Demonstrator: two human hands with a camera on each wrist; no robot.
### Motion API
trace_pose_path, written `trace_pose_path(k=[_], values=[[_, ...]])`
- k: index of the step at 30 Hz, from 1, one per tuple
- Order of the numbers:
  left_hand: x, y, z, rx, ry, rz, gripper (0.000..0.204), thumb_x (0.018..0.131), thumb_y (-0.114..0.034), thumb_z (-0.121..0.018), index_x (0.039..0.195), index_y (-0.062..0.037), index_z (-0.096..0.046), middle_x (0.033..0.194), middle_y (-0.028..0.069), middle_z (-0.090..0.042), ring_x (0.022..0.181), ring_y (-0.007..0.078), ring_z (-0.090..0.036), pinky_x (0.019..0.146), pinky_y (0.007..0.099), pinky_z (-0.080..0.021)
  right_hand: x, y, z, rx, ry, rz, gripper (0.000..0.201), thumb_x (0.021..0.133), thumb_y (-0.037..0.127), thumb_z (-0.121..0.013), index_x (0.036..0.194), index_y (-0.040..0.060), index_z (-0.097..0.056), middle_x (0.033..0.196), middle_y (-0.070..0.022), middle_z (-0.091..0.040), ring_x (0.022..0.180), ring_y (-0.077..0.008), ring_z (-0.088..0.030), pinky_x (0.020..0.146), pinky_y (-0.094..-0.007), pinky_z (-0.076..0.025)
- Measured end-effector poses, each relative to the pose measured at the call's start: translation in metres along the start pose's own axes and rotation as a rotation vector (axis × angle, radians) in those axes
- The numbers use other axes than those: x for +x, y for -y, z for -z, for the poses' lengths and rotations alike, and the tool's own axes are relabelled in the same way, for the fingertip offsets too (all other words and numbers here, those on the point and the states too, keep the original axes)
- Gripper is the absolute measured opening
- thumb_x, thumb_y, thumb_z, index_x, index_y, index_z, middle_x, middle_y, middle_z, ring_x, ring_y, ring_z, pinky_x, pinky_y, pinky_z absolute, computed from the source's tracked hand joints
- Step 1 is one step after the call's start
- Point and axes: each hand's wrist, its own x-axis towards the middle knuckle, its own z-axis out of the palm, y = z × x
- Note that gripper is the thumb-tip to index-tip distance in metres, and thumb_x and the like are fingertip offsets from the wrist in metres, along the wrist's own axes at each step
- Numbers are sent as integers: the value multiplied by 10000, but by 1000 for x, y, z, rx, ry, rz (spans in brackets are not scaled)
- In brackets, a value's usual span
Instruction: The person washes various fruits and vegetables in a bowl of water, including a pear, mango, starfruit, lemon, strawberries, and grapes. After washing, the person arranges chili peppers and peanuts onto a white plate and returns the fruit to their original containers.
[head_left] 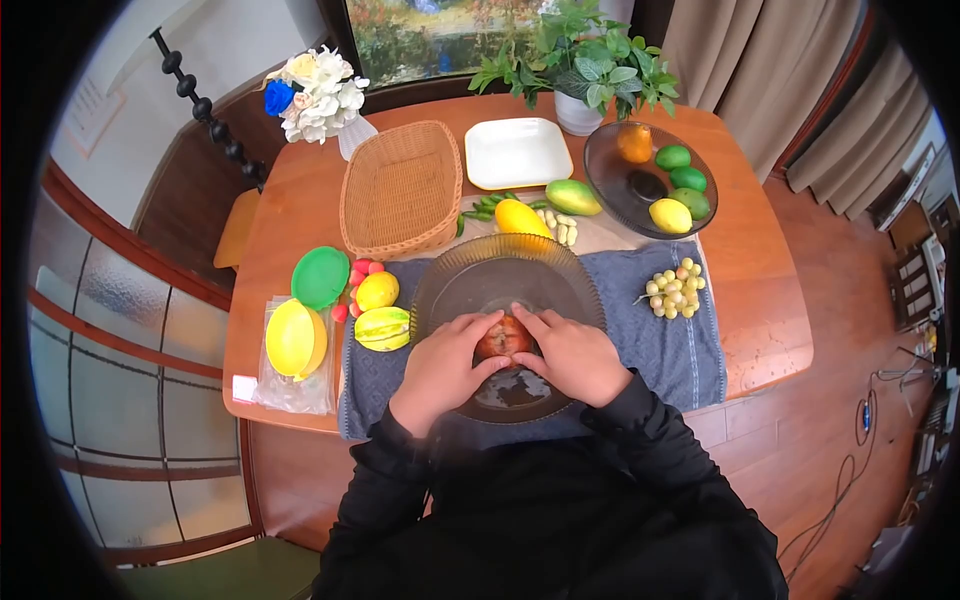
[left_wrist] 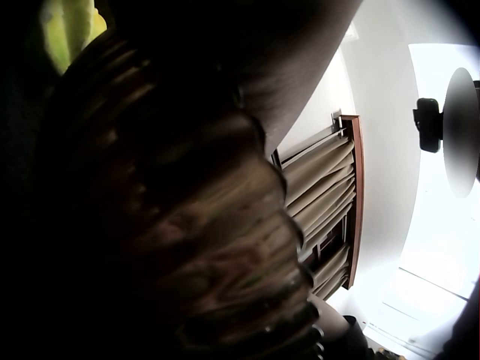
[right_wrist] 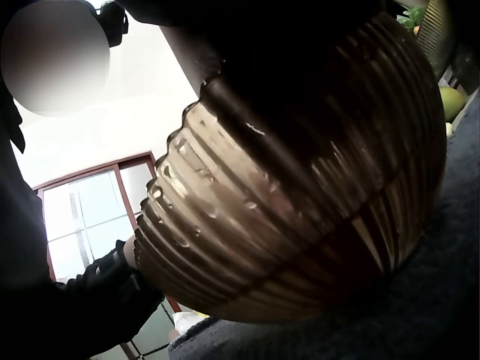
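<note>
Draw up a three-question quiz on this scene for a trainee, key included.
1. What do the left hand and right hand hold between them?
2. True or false: the grapes lie on the towel.
3. What colour is the inside of the rectangular tray? A) blue B) white C) green

Key:
1. A round reddish-brown fruit
2. True
3. B
</note>
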Motion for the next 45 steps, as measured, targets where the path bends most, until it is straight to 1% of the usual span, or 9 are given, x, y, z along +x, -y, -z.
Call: trace_pose_path(k=[3,9,12,14,18,24,34,40,45], values=[[0,-3,2,17,42,32,616,999,-373,-783,1556,-175,-613,1377,104,-710,1230,365,-707,997,441,-581,-1,-8,-9,32,-108,165,518,1081,329,-663,1571,174,-603,1380,-139,-694,1130,-365,-748,896,-466,-629],[2,-7,2,99,96,102,594,1060,-451,-683,1581,-177,-596,1293,110,-722,1148,369,-732,922,447,-595,-1,-8,-2,86,-34,196,476,1049,177,-651,1520,118,-626,1456,-139,-654,1127,-379,-747,912,-461,-632],[3,-4,0,111,122,105,569,1081,-452,-653,1573,-169,-605,1295,119,-731,1152,368,-731,928,453,-593,0,-14,-9,90,-94,262,511,1035,205,-679,1527,89,-605,1486,-135,-638,1134,-392,-742,930,-472,-629],[2,1,-8,79,-34,17,543,1115,-522,-567,1498,-151,-669,1141,158,-765,1026,394,-755,861,501,-599,-1,-11,-5,98,-95,273,544,1029,227,-696,1541,81,-585,1477,-133,-641,1134,-396,-741,933,-475,-627],[6,-9,5,44,77,95,444,1137,-428,-559,1431,-128,-703,1204,173,-784,1093,397,-743,902,500,-585,2,-13,0,144,-33,339,649,1024,323,-727,1601,105,-523,1450,-137,-646,1143,-398,-734,934,-475,-622],[6,-13,13,11,202,180,423,1153,-395,-523,1408,-103,-692,1100,219,-783,1014,457,-741,847,553,-574,-2,-5,6,129,24,190,642,1073,440,-667,1624,154,-503,1362,-155,-690,1034,-415,-759,838,-502,-626],[0,3,-2,-45,36,-34,587,1030,-382,-737,1538,-119,-605,1207,178,-780,1060,412,-750,885,501,-587,3,1,11,78,184,-58,595,1137,397,-577,1619,62,-483,1218,-239,-755,1026,-476,-736,851,-557,-586],[2,-4,6,-31,99,11,542,1029,-380,-732,1490,-107,-649,1184,178,-784,1034,394,-752,876,502,-586,1,-7,-3,126,28,30,515,1140,306,-572,1586,52,-529,1324,-247,-723,1074,-464,-734,902,-539,-592],[4,-5,5,4,161,40,466,1052,-384,-696,1424,-103,-691,1097,187,-796,994,415,-752,852,523,-586,1,-7,-2,169,8,45,423,1108,234,-598,1519,143,-640,1463,-177,-683,1155,-432,-733,950,-498,-610]])
